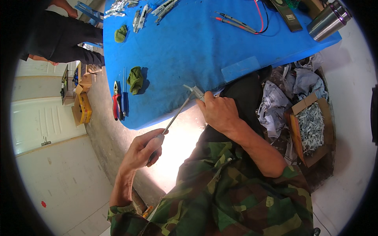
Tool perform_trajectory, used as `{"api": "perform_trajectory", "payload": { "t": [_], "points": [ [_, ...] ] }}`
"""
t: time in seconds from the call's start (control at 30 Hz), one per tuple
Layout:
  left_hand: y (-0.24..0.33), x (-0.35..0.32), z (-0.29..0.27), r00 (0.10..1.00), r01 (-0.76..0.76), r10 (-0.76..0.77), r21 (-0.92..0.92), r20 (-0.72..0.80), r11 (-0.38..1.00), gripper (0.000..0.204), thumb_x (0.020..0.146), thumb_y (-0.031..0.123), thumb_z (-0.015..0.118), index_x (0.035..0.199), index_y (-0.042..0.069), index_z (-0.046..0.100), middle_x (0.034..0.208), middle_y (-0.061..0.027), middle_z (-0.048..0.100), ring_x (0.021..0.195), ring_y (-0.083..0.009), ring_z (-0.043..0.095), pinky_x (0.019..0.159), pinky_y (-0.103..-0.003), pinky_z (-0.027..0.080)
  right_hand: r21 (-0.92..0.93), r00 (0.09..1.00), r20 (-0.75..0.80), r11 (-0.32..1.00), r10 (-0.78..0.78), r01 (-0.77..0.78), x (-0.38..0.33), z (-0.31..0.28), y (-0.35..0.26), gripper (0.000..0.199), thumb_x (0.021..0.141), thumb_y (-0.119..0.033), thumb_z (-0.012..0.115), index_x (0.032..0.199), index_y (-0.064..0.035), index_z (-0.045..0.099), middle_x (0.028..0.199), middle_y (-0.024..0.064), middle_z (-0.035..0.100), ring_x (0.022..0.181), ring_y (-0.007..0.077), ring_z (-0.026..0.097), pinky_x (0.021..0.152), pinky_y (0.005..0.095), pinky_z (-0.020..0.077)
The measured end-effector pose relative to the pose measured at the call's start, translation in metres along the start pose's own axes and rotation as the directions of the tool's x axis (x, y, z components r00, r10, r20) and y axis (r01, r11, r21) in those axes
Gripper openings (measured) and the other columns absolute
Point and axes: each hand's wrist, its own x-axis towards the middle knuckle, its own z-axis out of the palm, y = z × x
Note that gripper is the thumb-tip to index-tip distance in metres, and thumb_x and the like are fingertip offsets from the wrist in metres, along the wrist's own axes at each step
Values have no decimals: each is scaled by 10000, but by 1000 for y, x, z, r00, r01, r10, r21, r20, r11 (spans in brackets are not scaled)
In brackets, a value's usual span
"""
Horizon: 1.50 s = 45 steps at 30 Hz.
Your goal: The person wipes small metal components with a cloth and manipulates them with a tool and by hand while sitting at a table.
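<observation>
Gripping a screwdriver [177, 114] in my left hand [145, 149] | right hand [221, 113] pinching a slim white-grey part [198, 93] near the blue-covered table's [173, 59] edge | risk — tip could slip, jabbing my right hand — if that pinch loosens

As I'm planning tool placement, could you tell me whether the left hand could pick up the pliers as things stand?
Probably not: the left hand is closed around a screwdriver, though nothing visible blocks its way to the red-handled pliers.
</observation>
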Motion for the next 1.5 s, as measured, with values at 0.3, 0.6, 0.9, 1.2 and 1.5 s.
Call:
{"api": "perform_trajectory", "payload": {
  "t": [0.3, 0.6, 0.9, 1.2, 1.5],
  "points": [
    [-18, 4, 10, 995, 87, -95, -262, -17, 961, 431, 1091, 311, 551, 1340, -35, 611, 587, -25, 548, 386, -75, 421, 358, -247, 295, -21, 999, -27, 1000, -19, 18, 0, -1, -1, 336, 987, -283, 695, 806, -29, 572, 564, 204, 640, 522, 395, 679, 501, 500, 559],
    [-31, 4, 18, 998, 54, -56, -348, 5, 936, 470, 1093, 354, 544, 1362, -30, 575, 597, -25, 537, 396, -74, 424, 350, -236, 295, -47, 1000, -12, 999, -9, 9, 1, 2, 0, 347, 999, -330, 673, 843, -33, 583, 599, 196, 658, 564, 390, 692, 529, 515, 552],
    [-50, 7, 28, 998, 57, -35, -527, 52, 848, 501, 1096, 387, 561, 1379, -27, 562, 650, -46, 582, 398, -79, 462, 334, -228, 325, -29, 1000, 0, 999, 18, -18, 0, 2, 2, 350, 999, -332, 670, 840, -30, 596, 628, 222, 669, 596, 413, 699, 555, 538, 555],
    [-27, 3, 18, 994, -13, 22, 81, -110, 997, 485, 1105, 380, 513, 1344, -29, 615, 733, -58, 640, 494, -95, 553, 426, -255, 432, -30, 999, 3, 998, 47, -47, 0, 1, 1, 351, 996, -348, 671, 859, -32, 606, 644, 229, 676, 609, 430, 695, 577, 561, 554],
    [-6, 2, 42, 848, -67, 489, 873, -206, 484, 311, 1004, 154, 632, 1280, 11, 616, 838, -197, 706, 707, -406, 702, 627, -477, 573, -8, 998, 12, 998, 57, -56, -1, -1, 1, 357, 1002, -354, 662, 854, -34, 604, 643, 225, 676, 606, 423, 695, 572, 552, 551]
  ]
}}
